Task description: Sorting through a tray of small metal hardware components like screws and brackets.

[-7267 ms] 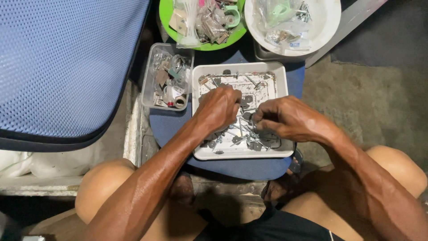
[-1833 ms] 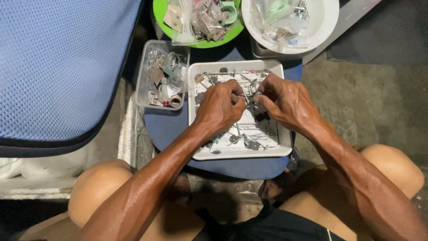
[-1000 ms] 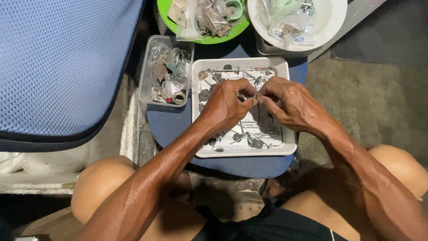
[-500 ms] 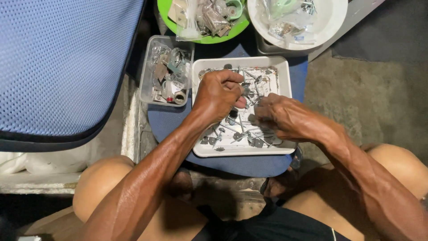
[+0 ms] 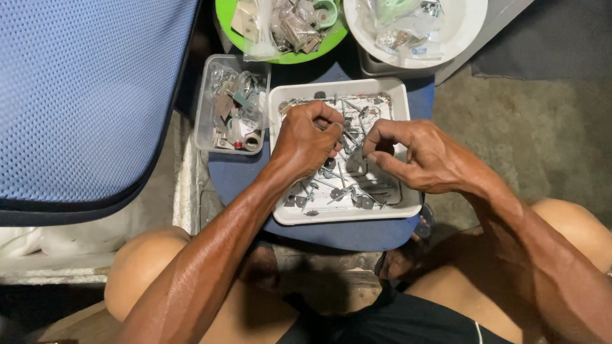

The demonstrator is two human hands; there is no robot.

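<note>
Both the left hand (image 5: 306, 143) and right hand (image 5: 417, 156) pinch closed over the white tray (image 5: 408, 204), where small metal parts (image 5: 347, 185) may slip from fingertips.

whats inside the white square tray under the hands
The white tray holds a scatter of small grey metal parts. The left hand and right hand cover its middle, so whatever lies beneath them is hidden.

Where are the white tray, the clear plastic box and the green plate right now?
white tray (image 5: 349, 216): head view, on its bare near rim.
clear plastic box (image 5: 203, 125): head view, on its left wall.
green plate (image 5: 224, 14): head view, on its bare left rim.
</note>
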